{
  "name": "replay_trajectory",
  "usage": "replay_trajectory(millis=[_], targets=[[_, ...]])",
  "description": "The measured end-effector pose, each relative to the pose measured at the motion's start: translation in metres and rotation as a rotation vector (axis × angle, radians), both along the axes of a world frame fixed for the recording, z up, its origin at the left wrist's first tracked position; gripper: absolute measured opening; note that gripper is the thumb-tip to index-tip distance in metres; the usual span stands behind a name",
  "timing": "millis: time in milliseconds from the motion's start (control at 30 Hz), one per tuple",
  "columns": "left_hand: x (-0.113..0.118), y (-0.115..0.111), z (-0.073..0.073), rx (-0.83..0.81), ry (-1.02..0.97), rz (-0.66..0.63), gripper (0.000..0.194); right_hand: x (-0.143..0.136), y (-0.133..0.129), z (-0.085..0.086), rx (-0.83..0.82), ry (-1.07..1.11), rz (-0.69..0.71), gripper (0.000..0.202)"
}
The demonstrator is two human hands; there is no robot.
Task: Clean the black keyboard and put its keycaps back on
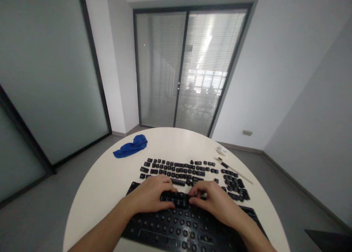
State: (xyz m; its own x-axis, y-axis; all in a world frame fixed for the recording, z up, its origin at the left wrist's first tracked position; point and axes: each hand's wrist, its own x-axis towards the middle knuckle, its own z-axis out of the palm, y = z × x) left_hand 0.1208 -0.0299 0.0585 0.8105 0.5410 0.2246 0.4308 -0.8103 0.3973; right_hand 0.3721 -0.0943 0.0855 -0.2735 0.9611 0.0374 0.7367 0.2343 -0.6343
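A black keyboard [176, 226] lies at the near side of the round table, most of its key sockets bare, with a few keycaps [174, 197] seated along its far row. My left hand [154, 194] grips the far left part of the keyboard, thumb on the near side of those keycaps and fingers at the far edge. Just right of them, my right hand [209, 199] is closed in a pinch at the same row, on what looks like a keycap, mostly hidden by the fingers. Loose black keycaps [176, 167] lie in rows beyond the keyboard.
A blue cloth [132, 146] lies at the far left of the white table [99, 182]. Toward the right are a thin brush-like tool [233, 168], small white bits [220, 150] and a cluster of number-pad keycaps [233, 184]. Glass doors [178, 69] stand beyond.
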Motion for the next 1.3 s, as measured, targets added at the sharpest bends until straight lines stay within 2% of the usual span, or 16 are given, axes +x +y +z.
replay_trajectory(millis=[100,300,933,1300], targets=[[-0.0002,0.0009,-0.0008,0.009,0.001,-0.007,0.033,-0.0001,-0.0002,-0.0008,-0.022,0.08,-0.049,0.016],[-0.0002,0.0018,-0.0003,0.005,0.014,0.002,0.035,-0.0024,-0.0024,-0.0018,-0.107,0.006,-0.04,0.013],[0.0007,0.0008,0.0019,-0.008,0.023,0.009,0.035,-0.0074,-0.0036,-0.0019,-0.022,-0.112,0.016,0.005],[-0.0001,-0.0013,0.0009,0.001,0.017,0.018,0.036,-0.0088,-0.0059,0.0054,0.018,-0.25,0.011,0.01]])
